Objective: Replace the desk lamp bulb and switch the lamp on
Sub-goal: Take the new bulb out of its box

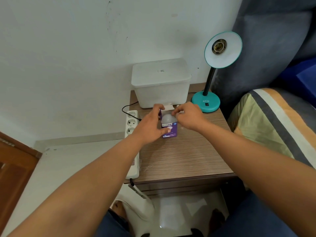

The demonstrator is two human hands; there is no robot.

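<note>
You are unboxing the new bulb point(167, 119): your left hand point(150, 124) clamps the purple carton point(170, 132) upright on the bedside table point(184, 156) while your right hand point(189, 118) pinches at its open top, so next draw it out toward the lamp's empty socket point(219, 46).

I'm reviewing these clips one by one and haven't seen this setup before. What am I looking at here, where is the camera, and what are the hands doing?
No machine here: a camera worn on a person's head looks down at their bare arms. The left hand grips a purple bulb box standing on a wooden bedside table; the right hand is at its opened top, where a white bulb shows. Behind stand a white lidded container and a teal desk lamp, its socket empty. A power strip lies at the table's left edge.
</note>
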